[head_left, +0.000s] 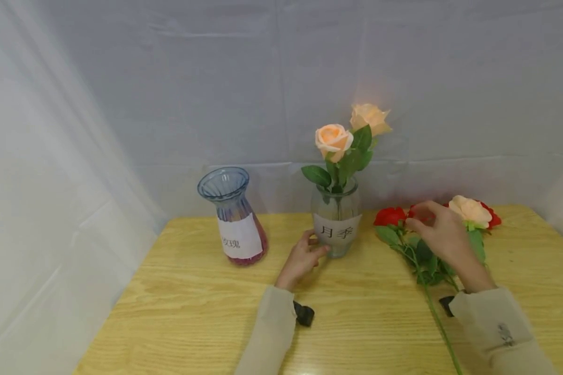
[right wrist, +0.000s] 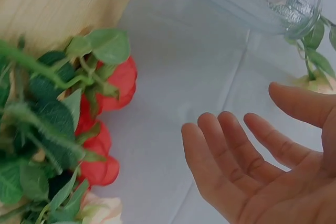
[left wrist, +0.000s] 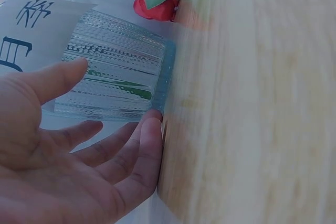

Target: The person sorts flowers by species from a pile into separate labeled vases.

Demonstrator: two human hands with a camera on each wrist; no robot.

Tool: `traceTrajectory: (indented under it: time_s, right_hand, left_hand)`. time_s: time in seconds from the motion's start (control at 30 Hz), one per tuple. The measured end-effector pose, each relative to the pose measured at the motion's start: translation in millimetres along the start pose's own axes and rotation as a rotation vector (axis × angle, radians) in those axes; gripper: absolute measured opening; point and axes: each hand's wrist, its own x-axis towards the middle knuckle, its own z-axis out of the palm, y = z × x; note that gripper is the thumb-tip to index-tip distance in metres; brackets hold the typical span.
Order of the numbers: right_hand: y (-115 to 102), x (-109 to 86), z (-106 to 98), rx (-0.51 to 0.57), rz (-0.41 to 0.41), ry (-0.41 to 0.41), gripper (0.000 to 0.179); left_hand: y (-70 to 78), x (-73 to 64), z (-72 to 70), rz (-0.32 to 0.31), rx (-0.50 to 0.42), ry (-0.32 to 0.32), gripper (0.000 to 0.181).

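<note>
Two peach roses (head_left: pixel 334 141) stand in a clear glass vase (head_left: pixel 339 251) with a white paper label bearing dark characters. Beside the lower part of this vase is my left hand (head_left: pixel 304 260), its fingers loosely bent and its thumb at the front; firm contact cannot be made out. In the left wrist view the vase's ribbed base (left wrist: pixel 113 72) lies close to the fingertips. My right hand (head_left: pixel 443 237) hovers over a pile of flowers, fingers relaxed and nothing in them. The pile holds red roses (head_left: pixel 390 215), a peach rose (head_left: pixel 470 211) and green leafy stems (head_left: pixel 424 289).
A blue-and-purple glass vase (head_left: pixel 224 198) with a white label (head_left: pixel 240 237) stands at the left, with no flowers in it. One long stem runs toward the front edge of the wooden table (head_left: pixel 192 323). A pale cloth backdrop (head_left: pixel 206 94) hangs behind.
</note>
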Motion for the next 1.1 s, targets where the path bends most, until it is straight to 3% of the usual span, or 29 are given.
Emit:
traceTrajectory:
  time_s: [0.2,0.7,1.1]
  right_hand:
    - [15,-4.7,-11,-0.019,0.008,-0.045,0.029]
    - [41,-13.5,-35,0.043,0.167,-0.193,0.046]
    - [63,-26.8,-50,0.066,0.214,-0.222,0.047]
  left_hand:
    - [-0.1,1.1,-0.3,0.01,-0.002,0.002,0.061]
    - [-0.5,2.2,-0.8,0.003,-0.005,-0.001,0.061]
    - [-0.1,0.1,-1.2,-0.002,-0.018,-0.006,0.06]
